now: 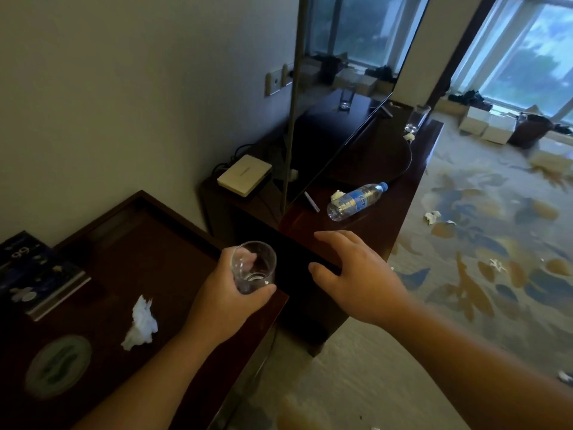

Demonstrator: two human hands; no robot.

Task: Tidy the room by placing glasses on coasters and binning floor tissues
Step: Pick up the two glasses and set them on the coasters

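My left hand (223, 293) grips a clear drinking glass (254, 265), tilted, above the right edge of a dark wooden cabinet top (148, 243). My right hand (356, 268) hovers open to the right of it, fingers spread, holding nothing. A round green-patterned coaster (58, 366) lies at the cabinet's near left. A crumpled white tissue (140, 324) rests on the cabinet between coaster and glass. A second glass (417, 119) stands at the far end of the long TV console. Crumpled tissues lie on the carpet (432, 217), (497, 264).
A plastic water bottle (356, 200) lies on its side on the TV console (400, 209), next to a tissue (336, 195). A television (341, 135) stands on the console, a white box (244, 174) behind it. Boxes and a dark bin (527, 131) sit by the window. A leaflet stand (34, 271) is far left.
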